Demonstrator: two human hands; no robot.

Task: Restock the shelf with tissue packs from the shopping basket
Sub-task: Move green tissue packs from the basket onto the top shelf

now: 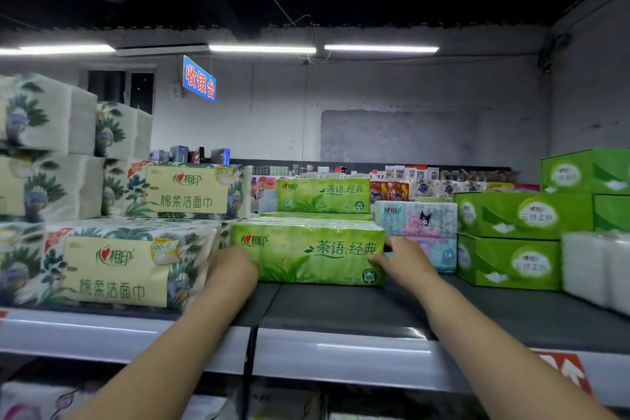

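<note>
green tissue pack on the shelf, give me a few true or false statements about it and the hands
1. Both hands hold the green tissue pack by its ends. True; left hand, right hand.
2. The pack hangs in mid-air. False; it sits on the dark shelf.
3. A floral pack lies to its left. True.
4. The boxes to its right are red. False; the green boxes stand there.
</note>
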